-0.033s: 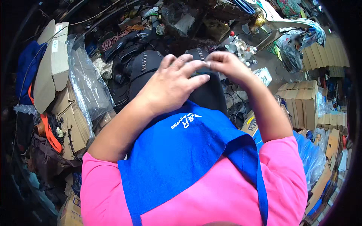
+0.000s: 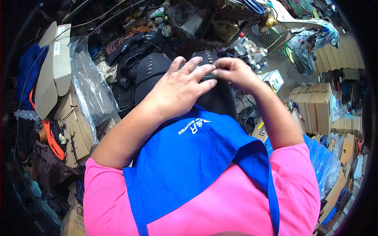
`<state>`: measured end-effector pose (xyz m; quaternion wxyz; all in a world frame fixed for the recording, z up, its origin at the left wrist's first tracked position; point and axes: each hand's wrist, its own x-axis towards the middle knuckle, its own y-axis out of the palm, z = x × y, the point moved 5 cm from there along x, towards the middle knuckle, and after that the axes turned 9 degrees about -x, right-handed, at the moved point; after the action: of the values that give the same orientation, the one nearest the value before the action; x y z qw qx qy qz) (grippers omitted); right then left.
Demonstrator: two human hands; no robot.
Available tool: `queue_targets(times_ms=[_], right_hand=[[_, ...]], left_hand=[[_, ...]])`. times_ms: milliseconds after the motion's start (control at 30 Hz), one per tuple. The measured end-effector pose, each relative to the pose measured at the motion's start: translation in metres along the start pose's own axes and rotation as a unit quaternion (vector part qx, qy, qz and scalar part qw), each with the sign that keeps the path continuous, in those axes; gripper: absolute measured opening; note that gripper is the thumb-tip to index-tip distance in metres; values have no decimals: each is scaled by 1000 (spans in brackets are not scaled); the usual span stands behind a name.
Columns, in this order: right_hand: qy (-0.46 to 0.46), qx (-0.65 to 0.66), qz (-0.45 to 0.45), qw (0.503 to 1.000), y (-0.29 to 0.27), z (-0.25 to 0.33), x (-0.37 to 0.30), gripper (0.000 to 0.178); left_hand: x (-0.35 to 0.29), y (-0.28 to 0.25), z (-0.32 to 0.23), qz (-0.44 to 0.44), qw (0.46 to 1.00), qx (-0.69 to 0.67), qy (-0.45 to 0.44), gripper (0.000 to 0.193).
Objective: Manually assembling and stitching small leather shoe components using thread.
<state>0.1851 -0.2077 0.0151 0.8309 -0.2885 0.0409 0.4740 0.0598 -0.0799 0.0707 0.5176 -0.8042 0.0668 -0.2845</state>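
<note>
My left hand [image 2: 175, 87] lies back-up over my dark-clad lap [image 2: 151, 65], its fingers spread apart. Close to its fingertips, my right hand [image 2: 236, 74] is bent into a pinch, thumb against index finger. What that pinch holds, if anything, is too small to make out. A thin pale-green edge [image 2: 207, 77] shows between the hands; the thing it belongs to is mostly hidden under my left fingers. A blue apron [image 2: 177, 157] covers my front below both hands.
On the left stand cardboard sheets [image 2: 53, 74] beside a clear plastic bag [image 2: 88, 86]. Small white bottles [image 2: 252, 51] cluster beyond my right hand. Stacked cardboard boxes [image 2: 313, 108] and blue plastic sheeting [image 2: 321, 161] lie to the right. Dark shoes or straps [image 2: 126, 51] are heaped ahead.
My right hand has shifted slightly down and toward the left hand, its fingertips lower. The left hand has barely moved and keeps its fingers spread.
</note>
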Motion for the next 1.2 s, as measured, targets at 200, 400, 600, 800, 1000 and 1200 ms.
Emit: queue_targets(times_ms=[200,400,600,800,1000,1200], right_hand=[[-188,-68,-173,965,30,16,-3,23],[-155,-92,-156,971,35,19,4,29],[-194,-124,-153,961,35,24,4,28],[-229,-189,-135,945,37,27,3,24],[-251,-190,-133,940,39,30,8,23],[-193,-254,-122,940,43,29,20,17]], left_hand=[[7,-17,15,-28,998,-46,-22,14],[-10,-31,62,-141,947,-218,-192,12],[-22,-26,79,-121,922,-235,-284,14],[-36,-19,75,-134,907,-284,-282,16],[-50,-7,83,-149,859,-371,-321,18],[-36,-20,71,-130,902,-304,-277,15]])
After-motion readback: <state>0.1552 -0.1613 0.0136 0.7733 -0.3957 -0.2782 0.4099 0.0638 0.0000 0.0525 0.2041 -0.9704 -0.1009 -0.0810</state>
